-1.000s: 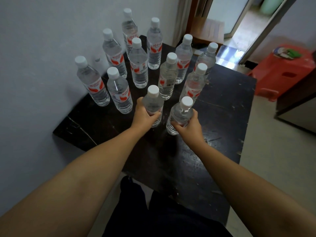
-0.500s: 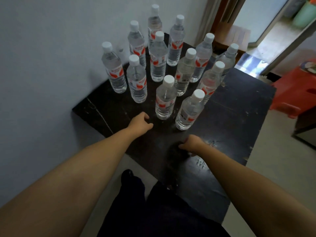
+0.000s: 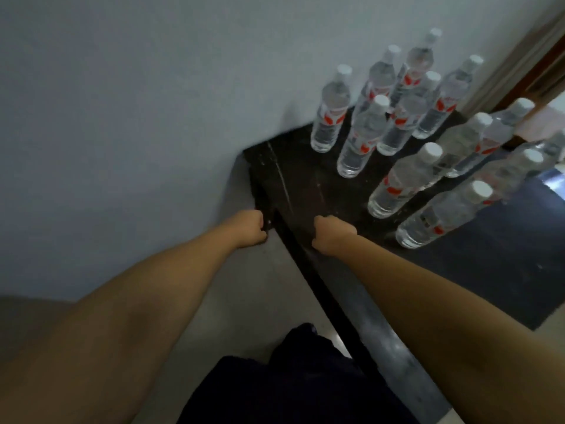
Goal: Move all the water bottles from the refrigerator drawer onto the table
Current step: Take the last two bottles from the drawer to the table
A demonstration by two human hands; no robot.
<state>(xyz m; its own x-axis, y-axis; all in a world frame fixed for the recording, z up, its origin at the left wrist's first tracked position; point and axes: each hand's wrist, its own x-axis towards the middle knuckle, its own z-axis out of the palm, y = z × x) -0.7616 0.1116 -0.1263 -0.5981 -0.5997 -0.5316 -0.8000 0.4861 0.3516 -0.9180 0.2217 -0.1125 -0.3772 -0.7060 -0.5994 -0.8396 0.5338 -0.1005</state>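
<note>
Several clear water bottles with white caps and red labels stand upright in a cluster on the dark table, at the upper right of the blurred head view. My left hand is curled into a loose fist just off the table's near-left corner, holding nothing. My right hand is also closed, over the table's front edge, a short way left of the nearest bottle. The refrigerator drawer is out of sight.
A pale wall runs along the table's left side. A wooden door frame shows at the top right. Light floor lies below the table edge, with my dark trousers at the bottom.
Both hands let go of the two front bottles, pulled back toward me and closed into fists. My view has swung left, so the bottles now sit at the upper right.
</note>
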